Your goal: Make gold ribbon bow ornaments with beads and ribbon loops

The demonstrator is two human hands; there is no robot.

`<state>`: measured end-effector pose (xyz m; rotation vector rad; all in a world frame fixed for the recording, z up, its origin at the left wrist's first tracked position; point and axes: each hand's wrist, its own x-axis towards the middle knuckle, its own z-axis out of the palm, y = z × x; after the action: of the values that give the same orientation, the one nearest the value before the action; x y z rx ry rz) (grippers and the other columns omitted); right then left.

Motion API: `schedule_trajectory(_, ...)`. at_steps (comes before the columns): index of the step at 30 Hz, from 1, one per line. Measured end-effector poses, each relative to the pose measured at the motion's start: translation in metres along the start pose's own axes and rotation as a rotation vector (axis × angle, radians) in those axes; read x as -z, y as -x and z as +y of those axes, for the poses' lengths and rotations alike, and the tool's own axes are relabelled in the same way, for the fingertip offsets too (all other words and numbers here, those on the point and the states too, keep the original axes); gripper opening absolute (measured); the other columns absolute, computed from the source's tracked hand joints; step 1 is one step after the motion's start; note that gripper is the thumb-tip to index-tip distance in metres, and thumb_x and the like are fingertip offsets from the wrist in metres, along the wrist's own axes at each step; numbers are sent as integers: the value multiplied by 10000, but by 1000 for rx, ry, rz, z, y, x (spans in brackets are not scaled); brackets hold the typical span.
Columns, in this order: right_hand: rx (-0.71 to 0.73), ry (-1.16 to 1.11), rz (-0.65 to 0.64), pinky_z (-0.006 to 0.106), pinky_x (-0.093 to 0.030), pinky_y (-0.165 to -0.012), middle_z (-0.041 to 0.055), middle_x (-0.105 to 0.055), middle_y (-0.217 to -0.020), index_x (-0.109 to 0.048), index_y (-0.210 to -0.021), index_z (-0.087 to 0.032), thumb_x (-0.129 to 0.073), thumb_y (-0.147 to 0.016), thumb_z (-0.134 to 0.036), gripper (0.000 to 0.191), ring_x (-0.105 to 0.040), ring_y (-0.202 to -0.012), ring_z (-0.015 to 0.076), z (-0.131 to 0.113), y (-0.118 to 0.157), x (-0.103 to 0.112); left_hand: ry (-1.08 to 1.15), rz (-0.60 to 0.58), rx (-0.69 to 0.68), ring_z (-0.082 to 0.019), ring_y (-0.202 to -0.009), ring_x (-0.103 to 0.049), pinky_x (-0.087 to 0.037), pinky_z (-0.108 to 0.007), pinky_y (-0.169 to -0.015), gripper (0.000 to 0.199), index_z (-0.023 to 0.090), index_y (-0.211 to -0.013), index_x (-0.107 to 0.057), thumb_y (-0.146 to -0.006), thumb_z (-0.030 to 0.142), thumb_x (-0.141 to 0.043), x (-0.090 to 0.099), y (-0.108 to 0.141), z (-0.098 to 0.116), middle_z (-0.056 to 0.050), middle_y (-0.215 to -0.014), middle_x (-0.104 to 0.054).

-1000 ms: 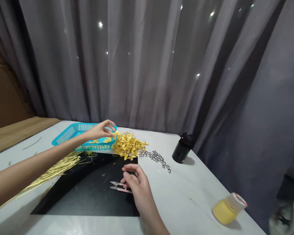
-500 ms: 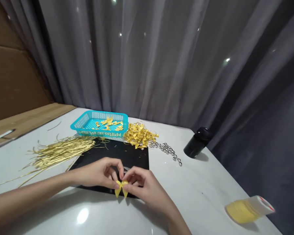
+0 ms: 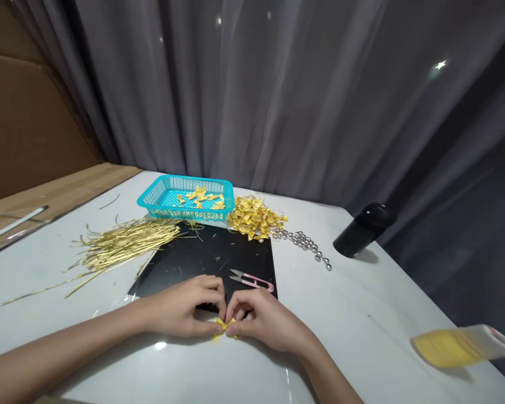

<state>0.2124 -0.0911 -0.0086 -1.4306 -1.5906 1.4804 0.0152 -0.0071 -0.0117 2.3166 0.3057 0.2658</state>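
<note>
A small yellow ribbon bow is pinched between both hands, just past the near edge of the black mat. My left hand grips its left side with thumb and fingertips. On its right side, my right hand is closed on it the same way. The fingertips hide part of the bow. Pink-handled thread snips lie on the mat beyond my right hand.
A blue basket holding yellow bows stands at the back. Beside it are a heap of yellow bows, silver beads and gold twist ties. A black bottle and a yellow container stand at the right.
The view has shifted, and both hands sit lower relative to the mat, at its near edge. The snips now show. The bow's tails, which hung down plainly before, are more covered by fingers.
</note>
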Motion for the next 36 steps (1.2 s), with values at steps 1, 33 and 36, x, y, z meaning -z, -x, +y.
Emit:
schedule_trajectory(1, 1, 12, -2, 237, -445, -639, -13, -665, -688, -675, -748, -182, -716, -701, -150, 70, -644, -707, 169, 0, 0, 0, -14, 1, 5, -176, -879, -587, -436, -247, -789, 121, 199, -896, -665, -807, 275, -694, -1, 1, -1, -40, -923, -609)
schedule_trajectory(33, 216, 288, -207, 188, -398, -586, -23, -579, -698, -663, -781, -175, -574, -792, -101, 116, -485, -607, 104, -20, 12, 6, 132, -85, -47, -140, -686, -535, -403, -250, -721, 195, 202, -683, -488, -727, 232, -675, -11, 2, 9, 22, -708, -556)
schedule_trajectory(36, 244, 218, -299, 198, -413, -609, -4, -622, -754, -652, -769, -168, -565, -797, -108, 109, -491, -626, 104, -24, 13, 6, 326, -106, -50, -144, -688, -543, -432, -235, -674, 192, 202, -652, -487, -710, 209, -669, -11, 4, 13, 16, -686, -542)
